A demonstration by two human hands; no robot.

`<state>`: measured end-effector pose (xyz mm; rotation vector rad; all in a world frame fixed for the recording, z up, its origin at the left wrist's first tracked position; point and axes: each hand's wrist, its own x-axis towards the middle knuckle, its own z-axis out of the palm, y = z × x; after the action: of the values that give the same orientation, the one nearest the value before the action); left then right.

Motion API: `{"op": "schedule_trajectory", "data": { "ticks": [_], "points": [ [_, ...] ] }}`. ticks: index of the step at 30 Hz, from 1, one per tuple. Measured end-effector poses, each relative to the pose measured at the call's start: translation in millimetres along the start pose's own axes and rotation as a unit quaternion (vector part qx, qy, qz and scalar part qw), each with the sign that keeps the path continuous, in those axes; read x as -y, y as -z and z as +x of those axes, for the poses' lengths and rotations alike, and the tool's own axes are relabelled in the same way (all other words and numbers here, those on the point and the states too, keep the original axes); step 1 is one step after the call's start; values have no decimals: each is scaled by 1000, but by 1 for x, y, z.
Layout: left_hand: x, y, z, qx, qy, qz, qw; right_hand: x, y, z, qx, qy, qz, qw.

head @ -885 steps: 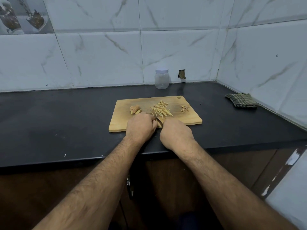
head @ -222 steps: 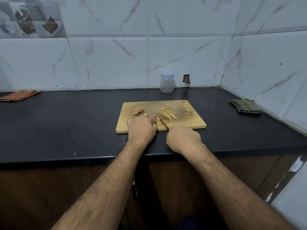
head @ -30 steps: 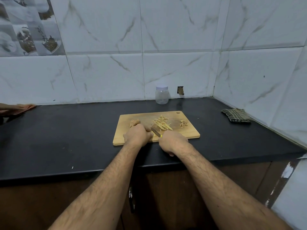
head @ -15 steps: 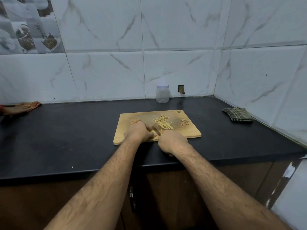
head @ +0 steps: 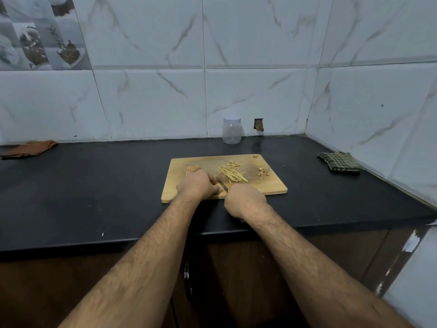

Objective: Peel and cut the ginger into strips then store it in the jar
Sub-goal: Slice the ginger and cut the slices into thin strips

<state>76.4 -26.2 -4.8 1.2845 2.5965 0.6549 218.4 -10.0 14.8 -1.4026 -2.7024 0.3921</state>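
A wooden cutting board [head: 272, 185] lies on the black counter. On it are a pile of pale ginger strips [head: 233, 174], a knobby ginger piece [head: 192, 169] at the left and a small heap of peel scraps [head: 263, 172] at the right. My left hand [head: 198, 187] is curled over a ginger piece near the board's front edge; the piece itself is hidden under the fingers. My right hand [head: 244, 201] grips a knife [head: 223, 184], whose blade points up and left between the two hands. A clear plastic jar [head: 231, 131] with a white lid stands at the back wall.
A green checked cloth [head: 339, 162] lies at the right by the side wall. An orange cloth [head: 28, 149] lies at the far left. The counter's front edge [head: 142, 242] runs just below my wrists, with brown cabinet doors beneath.
The head view has shifted slightly. Both hands stay at the board's front edge; the knife blade has shifted a little between them.
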Motion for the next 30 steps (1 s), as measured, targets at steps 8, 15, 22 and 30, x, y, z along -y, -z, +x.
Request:
{"op": "schedule_trajectory", "data": {
  "ticks": [8,15,22,30],
  "points": [
    [2,0,3,3,0,-7,1000,7,3,-2,21,-5,-19,1000],
    [4,0,0,3,-4,0,1000,-10,1,-26,61,-33,-4,998],
    [2,3,3,31,-11,8,999,-16,4,-25,38,-32,2,999],
    [7,-3,14,22,-8,0,1000,-4,4,-14,13,-2,30,999]
  ]
}}
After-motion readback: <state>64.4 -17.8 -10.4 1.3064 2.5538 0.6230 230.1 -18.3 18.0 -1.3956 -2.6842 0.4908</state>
